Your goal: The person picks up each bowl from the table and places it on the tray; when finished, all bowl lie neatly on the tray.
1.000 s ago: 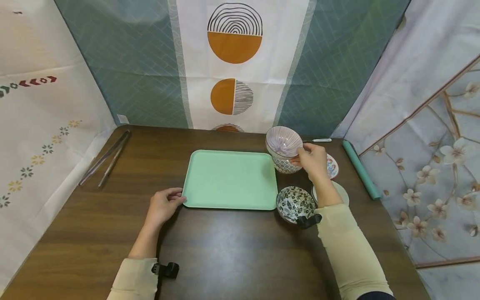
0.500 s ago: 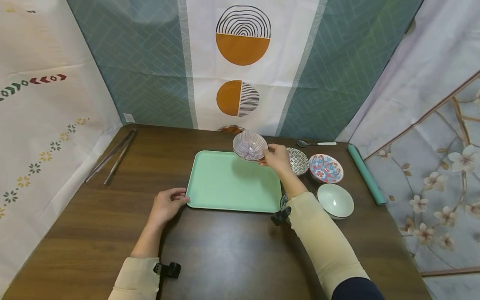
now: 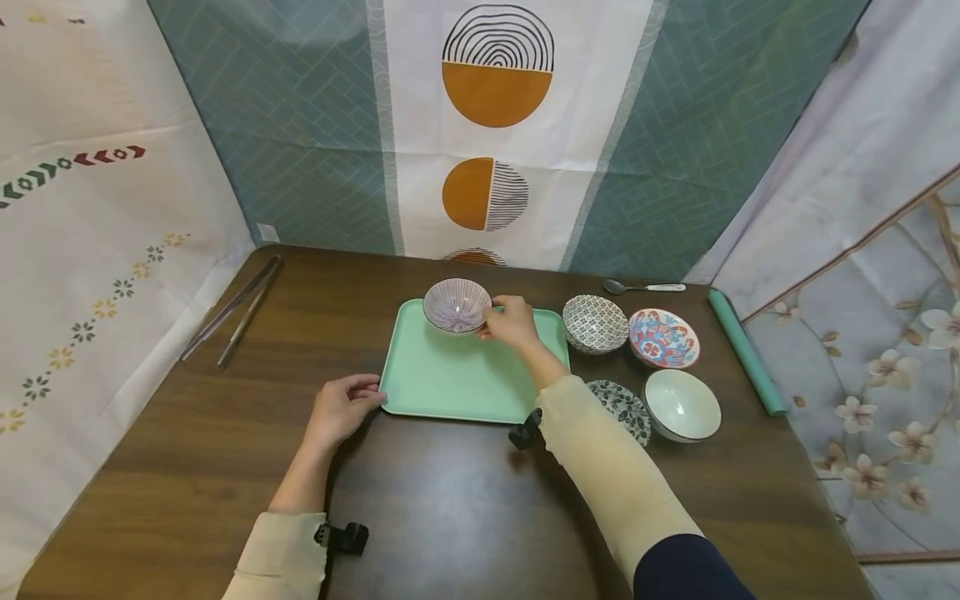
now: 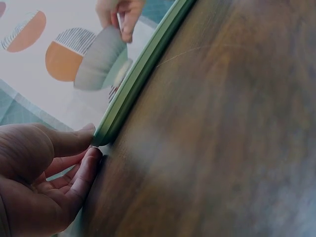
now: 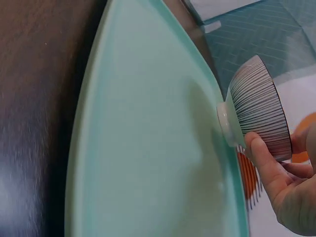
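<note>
My right hand [image 3: 510,323] grips a purple-striped bowl [image 3: 456,304] by its right side, thumb at the rim and fingers beneath. In the right wrist view the bowl [image 5: 259,106] hangs above the green tray, its foot off the surface and a shadow below. The tray [image 3: 450,379] lies flat on the table. At its near left corner my left hand [image 3: 342,408] pinches the edge; the left wrist view shows the thumb on top and the fingers [image 4: 86,173] under the tray's rim [image 4: 136,81].
Right of the tray stand a lattice-patterned bowl [image 3: 595,323], a red-and-blue bowl [image 3: 663,337], a white bowl [image 3: 681,406] and a black floral bowl [image 3: 618,404] partly behind the right sleeve. A spoon [image 3: 645,288] lies behind them, a green roll [image 3: 746,354] at the right edge, metal tongs [image 3: 232,310] far left.
My right hand has carried the striped bowl leftward, from over the lattice-patterned bowl to above the tray's back left part. My left hand stays at the tray corner.
</note>
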Demonstrator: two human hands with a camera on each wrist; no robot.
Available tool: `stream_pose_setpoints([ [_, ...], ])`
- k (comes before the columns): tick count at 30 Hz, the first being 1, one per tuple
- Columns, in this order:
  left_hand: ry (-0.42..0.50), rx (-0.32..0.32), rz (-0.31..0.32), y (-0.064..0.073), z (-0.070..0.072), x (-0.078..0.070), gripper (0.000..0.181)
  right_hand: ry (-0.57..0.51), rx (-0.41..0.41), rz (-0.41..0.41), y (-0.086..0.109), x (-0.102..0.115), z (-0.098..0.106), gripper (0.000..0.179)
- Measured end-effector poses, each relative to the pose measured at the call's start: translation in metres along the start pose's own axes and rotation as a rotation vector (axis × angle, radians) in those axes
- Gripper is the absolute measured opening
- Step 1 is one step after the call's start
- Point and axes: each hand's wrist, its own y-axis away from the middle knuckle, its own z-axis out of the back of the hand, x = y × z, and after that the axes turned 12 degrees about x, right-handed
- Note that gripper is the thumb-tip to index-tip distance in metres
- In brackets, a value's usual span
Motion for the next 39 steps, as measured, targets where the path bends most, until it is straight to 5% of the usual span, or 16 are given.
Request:
stream_pose_setpoints([
  [9, 0.003, 0.009, -0.003, -0.002, -0.005, -0.002, 0.034, -0.002, 0.037, -0.025, -0.01, -0.005, -0.021, 0.033],
  [15, -0.018, 0.013, 0.007, 0.0, -0.003, 0.003, 0.034, -0.146, 0.229, -0.007, -0.005, -0.002, -0.029, 0.047],
  [19, -0.014, 0.017, -0.006, 0.0, -0.003, 0.004, 0.034, -0.129, 0.318, -0.002, 0.002, -0.001, -0.023, 0.054],
  [27, 0.008, 0.009, -0.022, 0.0, -0.004, 0.004, 0.033, 0.021, 0.225, 0.041, 0.03, 0.001, 0.003, 0.048],
  [39, -0.013, 0.01, -0.044, 0.001, -0.005, 0.003, 0.035, 0.279, 0.074, 0.078, 0.089, -0.009, 0.068, 0.046],
])
